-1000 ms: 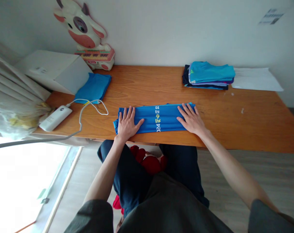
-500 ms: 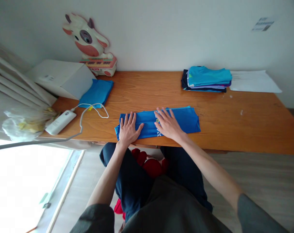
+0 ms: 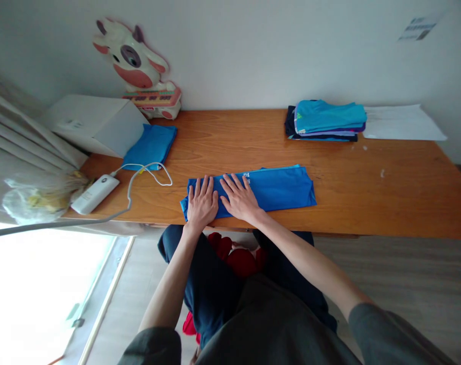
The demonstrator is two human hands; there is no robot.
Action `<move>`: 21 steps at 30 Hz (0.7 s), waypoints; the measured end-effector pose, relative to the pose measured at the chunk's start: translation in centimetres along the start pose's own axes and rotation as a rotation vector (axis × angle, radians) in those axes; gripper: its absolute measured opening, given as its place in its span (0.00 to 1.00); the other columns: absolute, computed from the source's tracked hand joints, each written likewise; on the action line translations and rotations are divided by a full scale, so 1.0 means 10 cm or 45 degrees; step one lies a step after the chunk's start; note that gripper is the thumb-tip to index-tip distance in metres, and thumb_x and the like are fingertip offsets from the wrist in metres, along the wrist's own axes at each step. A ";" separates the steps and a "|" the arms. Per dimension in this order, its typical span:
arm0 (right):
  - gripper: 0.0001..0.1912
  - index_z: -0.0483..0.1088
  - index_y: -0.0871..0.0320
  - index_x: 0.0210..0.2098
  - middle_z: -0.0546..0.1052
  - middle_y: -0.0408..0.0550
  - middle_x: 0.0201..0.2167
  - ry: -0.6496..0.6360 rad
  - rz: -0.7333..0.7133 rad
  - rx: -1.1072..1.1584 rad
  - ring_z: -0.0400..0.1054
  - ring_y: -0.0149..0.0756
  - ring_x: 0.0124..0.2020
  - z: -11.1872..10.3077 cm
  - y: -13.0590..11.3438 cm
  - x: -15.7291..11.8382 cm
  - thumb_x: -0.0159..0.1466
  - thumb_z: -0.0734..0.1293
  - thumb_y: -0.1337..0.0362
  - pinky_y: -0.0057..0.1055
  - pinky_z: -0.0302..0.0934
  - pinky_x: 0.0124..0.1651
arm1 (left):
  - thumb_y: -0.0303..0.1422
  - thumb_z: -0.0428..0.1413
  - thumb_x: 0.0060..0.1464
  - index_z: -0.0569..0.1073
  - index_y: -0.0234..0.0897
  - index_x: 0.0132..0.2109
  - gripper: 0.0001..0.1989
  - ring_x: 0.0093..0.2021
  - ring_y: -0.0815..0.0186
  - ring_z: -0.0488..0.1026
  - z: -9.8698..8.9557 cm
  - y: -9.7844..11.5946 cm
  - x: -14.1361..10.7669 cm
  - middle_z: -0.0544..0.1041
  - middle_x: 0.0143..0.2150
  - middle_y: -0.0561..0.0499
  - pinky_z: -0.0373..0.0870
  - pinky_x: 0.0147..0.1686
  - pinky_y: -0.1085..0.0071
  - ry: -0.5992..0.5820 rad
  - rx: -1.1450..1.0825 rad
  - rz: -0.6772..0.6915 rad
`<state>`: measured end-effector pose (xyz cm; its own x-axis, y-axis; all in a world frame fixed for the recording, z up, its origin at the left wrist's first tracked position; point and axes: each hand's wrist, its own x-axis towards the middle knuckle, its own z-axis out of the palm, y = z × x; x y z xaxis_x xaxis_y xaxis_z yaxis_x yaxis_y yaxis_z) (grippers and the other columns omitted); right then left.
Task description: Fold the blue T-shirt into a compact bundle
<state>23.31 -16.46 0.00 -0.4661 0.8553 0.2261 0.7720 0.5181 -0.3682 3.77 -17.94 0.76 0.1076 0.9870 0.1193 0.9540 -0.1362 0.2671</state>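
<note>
A blue piece of clothing point(image 3: 285, 188), folded into a long strip with white print near its middle, lies along the front edge of the wooden desk point(image 3: 222, 139). My left hand point(image 3: 202, 204) rests flat on its left end, fingers spread. Just to the right, my right hand point(image 3: 241, 198) also lies flat on the cloth, its fingers apart and partly covering the print. Neither hand grips the fabric.
A stack of folded clothes point(image 3: 327, 121) stands at the back right beside a white sheet point(image 3: 403, 122). Further left are a folded blue cloth point(image 3: 150, 146), a white box point(image 3: 101, 121), a cow-shaped toy keyboard point(image 3: 139, 71), a white power bank point(image 3: 95, 193) with a cable, and a plastic bag point(image 3: 38, 197).
My right hand has slid left along the folded clothing, closer to my left hand. The left hand stays in place, and the cloth keeps its shape.
</note>
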 end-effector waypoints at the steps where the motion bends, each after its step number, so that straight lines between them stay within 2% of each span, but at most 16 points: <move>1: 0.38 0.54 0.57 0.87 0.55 0.55 0.87 -0.001 0.020 -0.017 0.45 0.58 0.88 -0.04 0.08 -0.04 0.83 0.60 0.52 0.69 0.35 0.88 | 0.45 0.39 0.80 0.56 0.38 0.88 0.37 0.90 0.47 0.47 0.00 0.00 0.00 0.54 0.89 0.46 0.43 0.87 0.37 0.001 0.001 0.003; 3: 0.38 0.54 0.57 0.87 0.53 0.56 0.87 -0.012 0.072 -0.068 0.44 0.59 0.88 -0.17 0.29 -0.15 0.83 0.59 0.50 0.69 0.35 0.88 | 0.46 0.38 0.80 0.55 0.37 0.88 0.37 0.90 0.47 0.46 -0.01 0.00 0.00 0.54 0.89 0.46 0.42 0.87 0.37 0.002 -0.001 0.008; 7: 0.38 0.52 0.55 0.88 0.51 0.53 0.88 -0.019 0.208 -0.236 0.44 0.58 0.89 -0.53 0.91 -0.53 0.84 0.55 0.49 0.70 0.36 0.87 | 0.46 0.39 0.80 0.55 0.38 0.88 0.37 0.90 0.46 0.45 0.00 -0.02 0.00 0.53 0.89 0.46 0.41 0.88 0.37 0.006 -0.016 0.005; 11: 0.37 0.54 0.58 0.87 0.52 0.53 0.88 -0.026 0.291 -0.370 0.45 0.56 0.88 -0.85 1.38 -0.91 0.85 0.53 0.49 0.64 0.41 0.88 | 0.47 0.39 0.80 0.55 0.39 0.88 0.37 0.90 0.46 0.45 0.01 -0.03 -0.04 0.53 0.89 0.47 0.41 0.88 0.37 0.014 -0.026 0.005; 13: 0.37 0.54 0.58 0.87 0.53 0.53 0.88 -0.032 0.285 -0.390 0.45 0.54 0.88 -0.91 1.46 -1.02 0.85 0.53 0.50 0.62 0.43 0.88 | 0.47 0.39 0.80 0.56 0.40 0.88 0.37 0.90 0.46 0.45 0.03 -0.03 -0.07 0.54 0.89 0.47 0.41 0.88 0.37 0.021 -0.044 0.007; 16: 0.38 0.51 0.56 0.89 0.52 0.53 0.88 -0.028 0.267 -0.390 0.46 0.55 0.88 -0.91 1.47 -1.07 0.84 0.53 0.50 0.64 0.44 0.88 | 0.48 0.41 0.80 0.57 0.40 0.87 0.37 0.90 0.47 0.46 0.01 -0.03 -0.10 0.55 0.89 0.46 0.41 0.88 0.38 0.051 -0.103 -0.002; 19: 0.39 0.45 0.52 0.90 0.51 0.52 0.88 -0.024 0.253 -0.381 0.46 0.57 0.88 -0.88 1.47 -1.08 0.84 0.54 0.51 0.67 0.46 0.87 | 0.49 0.43 0.80 0.60 0.42 0.86 0.36 0.90 0.47 0.47 -0.08 -0.08 -0.16 0.59 0.88 0.45 0.43 0.88 0.38 0.064 -0.245 -0.068; 21: 0.40 0.42 0.50 0.90 0.51 0.50 0.88 -0.025 0.244 -0.369 0.47 0.58 0.88 -0.88 1.51 -1.08 0.83 0.55 0.50 0.68 0.47 0.87 | 0.50 0.44 0.80 0.63 0.47 0.85 0.34 0.90 0.48 0.46 -0.16 -0.13 -0.29 0.62 0.87 0.47 0.44 0.87 0.36 0.090 -0.388 -0.141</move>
<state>43.78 -17.88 -0.08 -0.3068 0.9383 0.1596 0.9357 0.3280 -0.1302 1.80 -20.76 1.63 -0.0220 0.9903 0.1370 0.8301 -0.0582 0.5545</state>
